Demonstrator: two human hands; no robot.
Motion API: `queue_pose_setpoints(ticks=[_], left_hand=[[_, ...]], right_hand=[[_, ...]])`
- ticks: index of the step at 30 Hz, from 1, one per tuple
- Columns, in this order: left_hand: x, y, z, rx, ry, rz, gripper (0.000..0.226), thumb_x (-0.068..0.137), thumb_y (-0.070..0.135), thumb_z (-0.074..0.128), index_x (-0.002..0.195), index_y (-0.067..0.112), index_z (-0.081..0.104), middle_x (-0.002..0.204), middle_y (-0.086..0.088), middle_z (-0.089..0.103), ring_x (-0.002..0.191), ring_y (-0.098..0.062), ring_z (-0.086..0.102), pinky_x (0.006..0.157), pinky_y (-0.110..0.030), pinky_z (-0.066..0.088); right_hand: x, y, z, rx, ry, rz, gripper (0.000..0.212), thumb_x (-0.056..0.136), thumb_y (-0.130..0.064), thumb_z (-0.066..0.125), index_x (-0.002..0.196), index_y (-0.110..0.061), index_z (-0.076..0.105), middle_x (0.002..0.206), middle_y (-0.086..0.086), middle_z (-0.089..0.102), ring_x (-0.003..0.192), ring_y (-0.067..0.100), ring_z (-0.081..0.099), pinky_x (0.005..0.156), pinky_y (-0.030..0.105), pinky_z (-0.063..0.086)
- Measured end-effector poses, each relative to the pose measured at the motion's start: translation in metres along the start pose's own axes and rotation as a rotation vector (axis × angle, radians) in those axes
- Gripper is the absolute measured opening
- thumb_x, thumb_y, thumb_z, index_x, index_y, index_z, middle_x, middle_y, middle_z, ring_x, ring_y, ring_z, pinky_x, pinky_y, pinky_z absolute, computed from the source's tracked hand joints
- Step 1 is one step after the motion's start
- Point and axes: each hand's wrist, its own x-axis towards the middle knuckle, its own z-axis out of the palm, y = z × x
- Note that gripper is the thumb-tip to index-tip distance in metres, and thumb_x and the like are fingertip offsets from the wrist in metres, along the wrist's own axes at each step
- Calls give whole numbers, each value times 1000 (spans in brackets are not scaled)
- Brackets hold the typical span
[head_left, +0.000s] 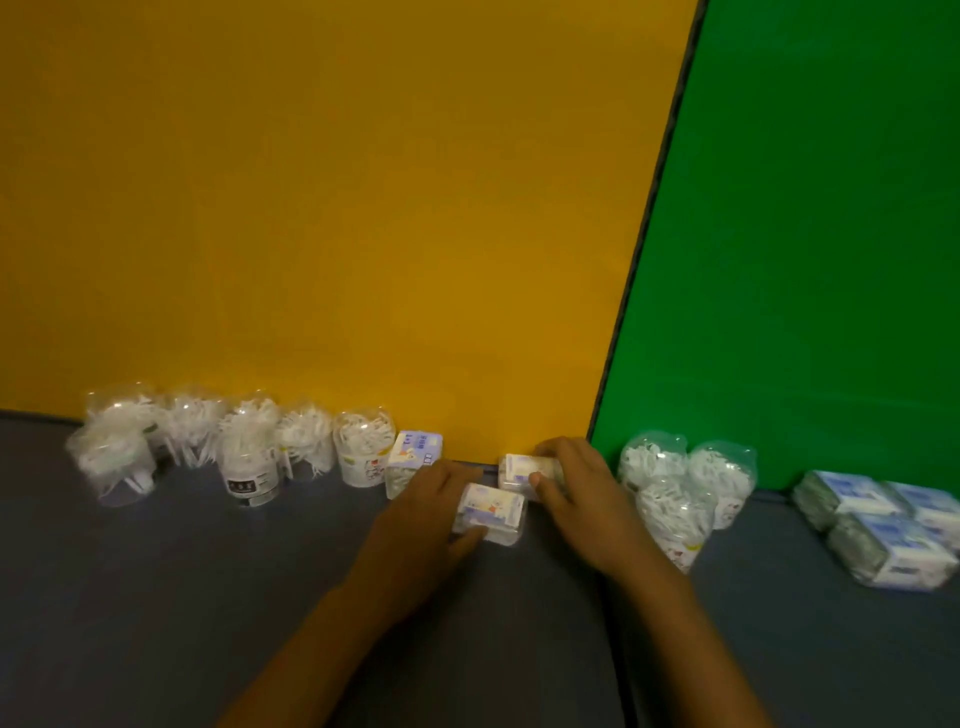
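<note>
My left hand (422, 512) grips a small clear box with a white printed label (493, 506) on the dark grey surface, thumb at its near edge. My right hand (574, 480) grips a second, similar box (522, 467) just behind it, against the foot of the yellow wall. The two boxes lie close together, almost touching. A third box of the same kind (413, 457) stands upright just left of my left hand.
Several clear tubs of white picks (249, 452) line the yellow wall (337, 208) at the left. More such tubs (675, 483) stand before the green wall (831, 234) at the right. Wrapped blue-and-white packs (883, 530) are stacked at the far right.
</note>
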Motion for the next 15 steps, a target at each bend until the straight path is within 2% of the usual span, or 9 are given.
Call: queue_pose_setpoints(ticks=[5,10,15], left_hand=[[4,-6,12,14,2,82,74,84,50,61,146,26,28,144,5,37,127,-9,38,99,-19,35],[5,-7,21,10,-8,68,73,91,46,54,149,30,14,153,6,24,140,-11,22,111,-25,27],[12,-14,19,91,-18,101,73,89,57,49,148,27,18,151,4,24,135,-10,27,107,-20,27]], right_hand=[[3,10,6,32,70,43,22,98,-24,52,120,-26,52,121,-11,48,112,6,46,88,21,36],[5,14,8,27,86,28,24,99,-25,51,123,-26,50,124,-10,48,113,6,46,91,22,38],[2,14,13,4,87,3,24,99,-23,50,123,-27,51,123,-12,45,115,3,43,93,14,35]])
